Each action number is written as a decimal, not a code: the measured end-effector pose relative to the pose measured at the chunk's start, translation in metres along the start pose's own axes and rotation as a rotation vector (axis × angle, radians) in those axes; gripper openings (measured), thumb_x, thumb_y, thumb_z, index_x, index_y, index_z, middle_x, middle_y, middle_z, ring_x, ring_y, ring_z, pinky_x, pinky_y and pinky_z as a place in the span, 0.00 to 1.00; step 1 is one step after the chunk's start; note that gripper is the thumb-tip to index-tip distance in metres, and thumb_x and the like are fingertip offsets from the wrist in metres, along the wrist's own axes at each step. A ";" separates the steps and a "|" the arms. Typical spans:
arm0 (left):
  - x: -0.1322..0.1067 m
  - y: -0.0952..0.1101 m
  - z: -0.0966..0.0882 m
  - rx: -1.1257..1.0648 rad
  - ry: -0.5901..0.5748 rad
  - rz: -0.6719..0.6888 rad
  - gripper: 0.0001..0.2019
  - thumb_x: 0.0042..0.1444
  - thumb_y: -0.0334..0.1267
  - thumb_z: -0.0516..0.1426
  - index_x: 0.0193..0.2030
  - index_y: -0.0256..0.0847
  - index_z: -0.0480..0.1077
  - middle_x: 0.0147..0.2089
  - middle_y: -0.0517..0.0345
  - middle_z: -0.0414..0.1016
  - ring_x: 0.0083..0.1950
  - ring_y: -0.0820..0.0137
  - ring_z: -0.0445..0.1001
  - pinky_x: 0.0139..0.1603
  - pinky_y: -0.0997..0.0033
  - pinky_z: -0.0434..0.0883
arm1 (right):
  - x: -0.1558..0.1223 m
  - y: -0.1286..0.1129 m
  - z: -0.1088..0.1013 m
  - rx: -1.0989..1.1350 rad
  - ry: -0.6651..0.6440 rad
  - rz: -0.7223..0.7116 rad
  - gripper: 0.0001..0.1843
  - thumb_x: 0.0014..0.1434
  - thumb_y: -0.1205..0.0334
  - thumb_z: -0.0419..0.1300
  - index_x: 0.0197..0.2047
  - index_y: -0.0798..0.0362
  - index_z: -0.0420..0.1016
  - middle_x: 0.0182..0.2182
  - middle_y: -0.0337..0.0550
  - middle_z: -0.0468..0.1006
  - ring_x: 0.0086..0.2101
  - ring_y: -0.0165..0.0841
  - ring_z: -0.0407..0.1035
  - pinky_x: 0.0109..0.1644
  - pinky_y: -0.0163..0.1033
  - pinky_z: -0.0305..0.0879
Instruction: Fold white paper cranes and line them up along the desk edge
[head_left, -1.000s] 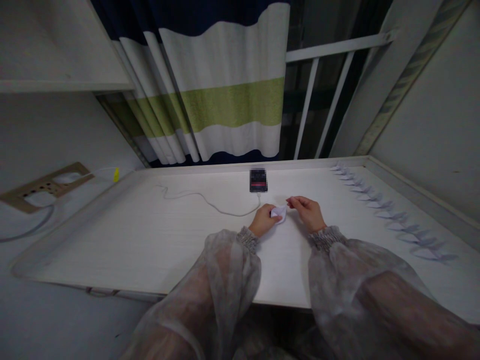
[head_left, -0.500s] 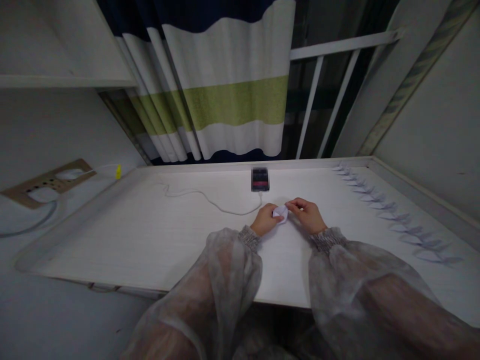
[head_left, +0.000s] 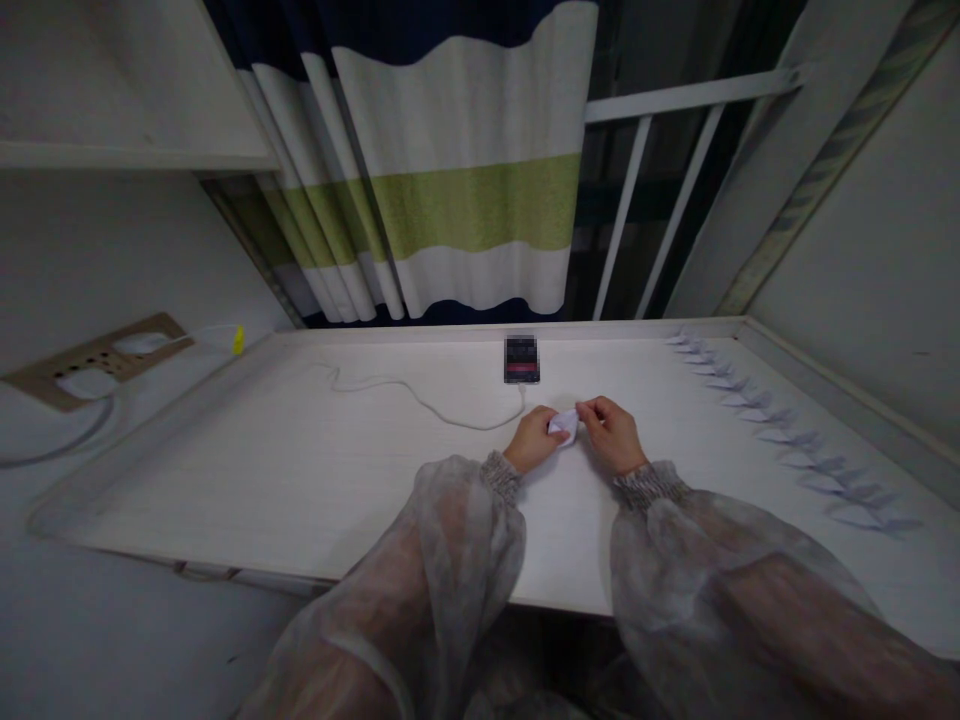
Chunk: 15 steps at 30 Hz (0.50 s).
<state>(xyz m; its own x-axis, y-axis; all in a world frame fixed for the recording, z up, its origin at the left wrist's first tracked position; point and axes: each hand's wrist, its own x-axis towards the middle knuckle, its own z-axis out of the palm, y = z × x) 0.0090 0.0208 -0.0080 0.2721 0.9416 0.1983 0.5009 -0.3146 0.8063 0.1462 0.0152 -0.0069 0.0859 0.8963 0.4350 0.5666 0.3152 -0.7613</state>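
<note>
A pale counter (head_left: 300, 470) runs under a striped curtain (head_left: 465, 200) in a dim nook. At far left a socket (head_left: 94, 365) sits in the wall, and a white cable (head_left: 420, 403) trails across to a phone (head_left: 521, 360) lying flat near the back edge. Just in front of the phone, the left hand (head_left: 532, 442) is curled, its fingers closed on a small white paper (head_left: 564, 424) held low at the counter. The right hand (head_left: 616, 437) pinches the paper's other side between thumb and fingertips. The step in hand looks like folding or creasing. A next move would call for a steady left grip while the right presses a sharp edge. Far right, a row of folded pieces (head_left: 780, 432) lies along the counter.
</note>
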 end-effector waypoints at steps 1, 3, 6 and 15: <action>0.000 -0.001 0.000 -0.008 0.005 -0.009 0.06 0.41 0.30 0.57 0.30 0.36 0.68 0.31 0.59 0.67 0.34 0.73 0.65 0.38 0.73 0.63 | 0.000 -0.001 -0.001 -0.001 0.010 0.002 0.14 0.52 0.53 0.49 0.24 0.54 0.67 0.21 0.40 0.69 0.25 0.31 0.62 0.30 0.36 0.57; 0.001 -0.003 0.001 -0.016 0.019 -0.029 0.06 0.41 0.30 0.57 0.30 0.36 0.68 0.30 0.60 0.67 0.33 0.73 0.65 0.37 0.73 0.63 | 0.001 -0.002 -0.004 0.017 0.032 0.012 0.15 0.54 0.53 0.48 0.26 0.54 0.68 0.23 0.41 0.70 0.27 0.31 0.63 0.33 0.36 0.58; 0.002 -0.005 0.002 -0.021 0.050 -0.049 0.06 0.41 0.31 0.57 0.30 0.35 0.68 0.30 0.60 0.67 0.33 0.73 0.65 0.37 0.73 0.63 | 0.003 0.000 -0.005 0.077 0.005 0.026 0.15 0.53 0.52 0.48 0.28 0.54 0.68 0.24 0.41 0.70 0.28 0.31 0.63 0.34 0.36 0.59; 0.005 -0.009 0.002 -0.126 0.232 0.062 0.06 0.43 0.32 0.57 0.30 0.35 0.67 0.32 0.57 0.67 0.35 0.73 0.66 0.39 0.73 0.64 | 0.002 0.016 0.010 0.113 -0.149 -0.030 0.11 0.46 0.54 0.56 0.27 0.53 0.67 0.24 0.38 0.66 0.25 0.29 0.61 0.30 0.36 0.60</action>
<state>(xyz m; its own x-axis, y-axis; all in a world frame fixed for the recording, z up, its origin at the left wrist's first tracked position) 0.0076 0.0282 -0.0158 0.0965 0.9280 0.3599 0.3794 -0.3685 0.8487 0.1471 0.0248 -0.0234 -0.0569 0.9196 0.3886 0.4706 0.3680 -0.8019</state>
